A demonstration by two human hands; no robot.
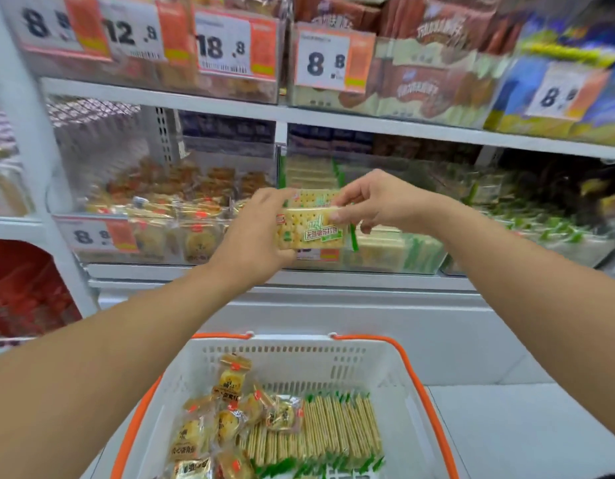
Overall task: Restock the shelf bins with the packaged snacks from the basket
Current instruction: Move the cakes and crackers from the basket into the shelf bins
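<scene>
Both hands up at the middle shelf, holding cracker packs (311, 227) in front of the clear cracker bin (396, 250). Left hand (254, 233) cups the stack from the left and underneath, fingers curled round it. Right hand (375, 202) pinches the top right edge, thumb on the front face. Looks like two packs, one behind the other; blur makes the count uncertain.

Step in hand: drop the packs into the cracker bin, which already has matching green-trimmed packs standing on edge.

To do it well:
- Keep the packs square and upright, same orientation as the rows in the bin, label forward.
- Lift over the bin's front wall, then slide down into the gap at the left front corner rather than laying flat on top.
- Let the left hand carry the weight; the right only guides. Squeeze lightly, crackers break.
- Don't stray left: the neighbouring bin (168, 233) holds round pastries.

Basket (396, 361) below still holds a row of crackers (337, 430) on the right side and pastry packs (226, 416) on the left, so plenty remains.
</scene>
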